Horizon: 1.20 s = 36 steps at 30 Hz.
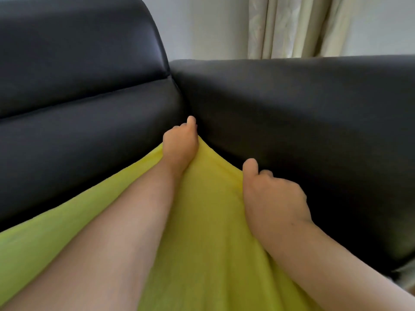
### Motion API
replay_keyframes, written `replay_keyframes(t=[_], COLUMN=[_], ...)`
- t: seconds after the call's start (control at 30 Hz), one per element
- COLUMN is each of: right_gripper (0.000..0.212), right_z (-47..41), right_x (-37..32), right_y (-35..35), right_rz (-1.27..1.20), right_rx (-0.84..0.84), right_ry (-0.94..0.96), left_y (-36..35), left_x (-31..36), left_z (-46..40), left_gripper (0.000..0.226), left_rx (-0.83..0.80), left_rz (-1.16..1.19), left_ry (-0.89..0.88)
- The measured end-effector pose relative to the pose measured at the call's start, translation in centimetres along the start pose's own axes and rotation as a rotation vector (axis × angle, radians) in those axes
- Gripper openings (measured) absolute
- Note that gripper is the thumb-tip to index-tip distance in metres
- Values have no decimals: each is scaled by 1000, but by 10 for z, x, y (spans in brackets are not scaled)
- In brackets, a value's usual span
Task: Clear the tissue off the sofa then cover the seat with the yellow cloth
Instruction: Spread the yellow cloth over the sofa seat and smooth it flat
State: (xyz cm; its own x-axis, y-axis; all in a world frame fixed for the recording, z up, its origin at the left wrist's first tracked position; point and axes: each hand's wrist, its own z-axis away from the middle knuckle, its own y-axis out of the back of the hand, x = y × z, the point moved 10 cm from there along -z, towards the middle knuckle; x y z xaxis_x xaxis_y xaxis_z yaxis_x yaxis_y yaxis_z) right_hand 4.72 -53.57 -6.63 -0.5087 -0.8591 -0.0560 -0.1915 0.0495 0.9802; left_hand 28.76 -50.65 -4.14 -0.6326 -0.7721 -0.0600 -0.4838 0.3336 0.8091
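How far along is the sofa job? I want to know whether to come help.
No tissue shows on the visible part of the sofa, so clearing looks done. The yellow cloth lies over the seat; the left hand and right hand grip its edge at the corner by the armrest. Left: tucking and smoothing it.

Black sofa (89, 135) carrying a yellow cloth (202, 232) across its seat.

The sofa's glossy backrest is filling the upper left of the frame and its armrest is running along the right; the cloth is lying directly on the seat, spreading from the lower left and bottom edge and narrowing toward the corner where backrest and armrest are meeting, near the frame's centre.
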Motion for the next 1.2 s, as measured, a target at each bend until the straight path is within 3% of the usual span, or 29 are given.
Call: replay_keyframes(t=[0.1,0.23,0.37,0.53,0.73,0.83,0.93,1.2], right_gripper=[32,21,25,30,37,56,64,67], right_z=[-4,-11,-10,-16,-71,-111,-126,-137], right_x=[-8,-19,-30,-42,-113,-147,-148,-137], right_y=[1,-5,-8,0,10,-29,-79,-83], right_rz=[33,150,240,383,108,47,-76,-219], right_rx=[-3,-43,-48,-68,-6,-145,-337,-252], right_ry=[75,161,239,308,343,366,244,160], left_y=[-16,-22,-14,49,59,45,37,32], left_x=[-2,-2,0,-11,-140,-153,-157,-164], left_z=[-1,-6,0,65,187,196,195,191], left_gripper=[18,23,24,41,59,62,62,65], left_rx=[-18,-34,-169,-327,-683,-761,-779,-778], left_rz=[-45,-125,-3,137,171,182,183,214], left_ry=[17,10,15,-149,223,207,193,186])
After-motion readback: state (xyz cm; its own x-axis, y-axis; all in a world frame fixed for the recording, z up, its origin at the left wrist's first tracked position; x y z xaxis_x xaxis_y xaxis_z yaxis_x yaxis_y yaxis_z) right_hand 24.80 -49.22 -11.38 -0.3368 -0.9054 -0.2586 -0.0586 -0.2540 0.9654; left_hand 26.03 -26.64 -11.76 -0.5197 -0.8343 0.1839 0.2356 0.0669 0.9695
